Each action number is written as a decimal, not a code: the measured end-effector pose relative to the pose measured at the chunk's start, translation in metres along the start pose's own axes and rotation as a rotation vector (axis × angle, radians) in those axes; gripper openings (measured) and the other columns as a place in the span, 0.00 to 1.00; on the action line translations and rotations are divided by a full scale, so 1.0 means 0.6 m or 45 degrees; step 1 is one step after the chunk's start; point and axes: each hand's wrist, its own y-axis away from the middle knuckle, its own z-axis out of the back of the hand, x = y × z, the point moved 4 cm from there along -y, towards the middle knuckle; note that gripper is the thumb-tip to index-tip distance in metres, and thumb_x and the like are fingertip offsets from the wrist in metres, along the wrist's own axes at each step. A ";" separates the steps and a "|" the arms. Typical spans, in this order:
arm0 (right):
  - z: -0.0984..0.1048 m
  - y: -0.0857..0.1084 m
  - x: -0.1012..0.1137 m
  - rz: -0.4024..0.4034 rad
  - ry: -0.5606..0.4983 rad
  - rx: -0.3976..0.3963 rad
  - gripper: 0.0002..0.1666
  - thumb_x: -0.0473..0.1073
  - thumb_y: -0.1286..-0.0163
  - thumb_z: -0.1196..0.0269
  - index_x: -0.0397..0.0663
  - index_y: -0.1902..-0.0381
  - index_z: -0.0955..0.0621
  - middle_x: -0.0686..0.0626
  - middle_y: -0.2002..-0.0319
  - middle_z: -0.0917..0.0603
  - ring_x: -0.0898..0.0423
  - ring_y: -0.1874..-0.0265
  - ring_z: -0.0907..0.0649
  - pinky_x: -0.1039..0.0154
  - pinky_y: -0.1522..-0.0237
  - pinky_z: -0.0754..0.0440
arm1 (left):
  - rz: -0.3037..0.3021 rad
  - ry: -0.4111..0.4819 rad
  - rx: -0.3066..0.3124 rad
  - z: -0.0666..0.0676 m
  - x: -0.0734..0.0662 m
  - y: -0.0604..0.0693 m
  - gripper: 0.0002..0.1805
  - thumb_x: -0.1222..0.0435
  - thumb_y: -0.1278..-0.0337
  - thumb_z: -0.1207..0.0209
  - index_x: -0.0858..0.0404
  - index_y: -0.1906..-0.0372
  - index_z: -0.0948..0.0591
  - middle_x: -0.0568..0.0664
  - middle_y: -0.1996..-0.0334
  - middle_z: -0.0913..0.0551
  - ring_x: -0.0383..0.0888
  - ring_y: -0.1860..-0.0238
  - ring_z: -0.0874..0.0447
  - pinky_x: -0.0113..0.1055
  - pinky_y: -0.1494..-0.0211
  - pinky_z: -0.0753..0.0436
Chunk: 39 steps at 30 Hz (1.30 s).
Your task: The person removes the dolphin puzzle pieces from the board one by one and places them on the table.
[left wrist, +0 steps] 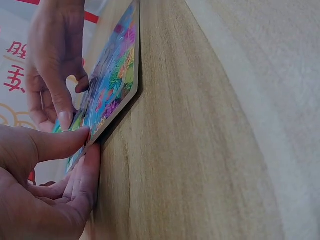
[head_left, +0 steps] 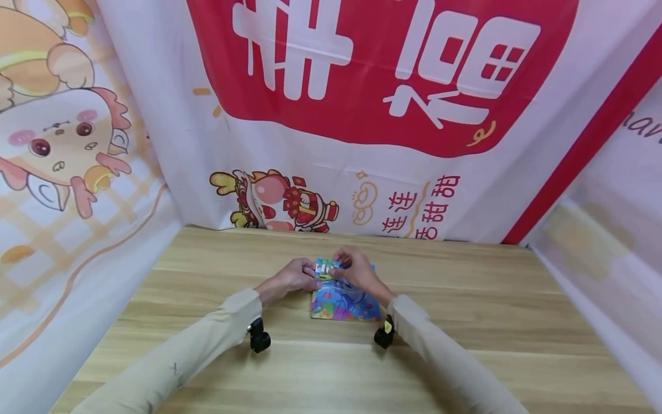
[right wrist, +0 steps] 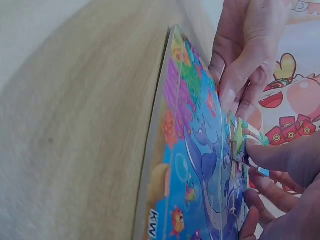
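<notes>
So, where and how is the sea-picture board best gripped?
Probably by the near edge of the sea-picture board, from the wearer's side, thumb above, fingers below: it is thin and flat, that edge uncovered, while the left hand grips its left side and the right hand is over its far part.

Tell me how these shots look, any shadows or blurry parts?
Head view: bright, the right-hand curtain smeared low down, a soft shadow beside the right sleeve; left wrist view: dimmer, a dark shadow on the wooden table along the edge of the sea-scene board; right wrist view: table grain soft, KW lettering readable.
</notes>
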 end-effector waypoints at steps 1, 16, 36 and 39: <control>0.000 0.000 -0.001 -0.016 -0.023 -0.003 0.11 0.29 0.35 0.27 0.37 0.58 0.18 0.41 0.61 0.15 0.50 0.62 0.17 0.61 0.57 0.18 | 0.006 0.007 -0.004 0.000 0.000 0.000 0.24 0.75 0.43 0.30 0.74 0.43 0.24 0.59 0.54 0.18 0.44 0.60 0.19 0.28 0.61 0.13; 0.052 -0.002 -0.027 -0.296 -0.643 0.099 0.16 0.31 0.27 0.34 0.31 0.43 0.20 0.40 0.52 0.15 0.51 0.57 0.13 0.46 0.49 0.08 | 0.033 0.009 -0.022 0.000 -0.001 0.000 0.28 0.74 0.44 0.28 0.72 0.39 0.24 0.59 0.50 0.19 0.46 0.56 0.20 0.29 0.57 0.12; 0.161 0.035 -0.086 -0.283 -0.358 0.162 0.19 0.36 0.25 0.35 0.29 0.41 0.20 0.39 0.56 0.13 0.53 0.65 0.15 0.56 0.55 0.08 | 0.044 -0.005 -0.030 0.004 0.002 0.004 0.27 0.72 0.42 0.28 0.71 0.38 0.24 0.59 0.48 0.19 0.47 0.54 0.18 0.31 0.53 0.11; 0.177 0.039 -0.101 -0.333 -0.353 0.157 0.20 0.37 0.24 0.35 0.28 0.41 0.22 0.39 0.55 0.13 0.54 0.64 0.14 0.55 0.53 0.08 | 0.051 0.007 -0.033 0.002 0.003 0.005 0.27 0.73 0.42 0.28 0.71 0.38 0.24 0.58 0.49 0.19 0.47 0.55 0.18 0.30 0.54 0.11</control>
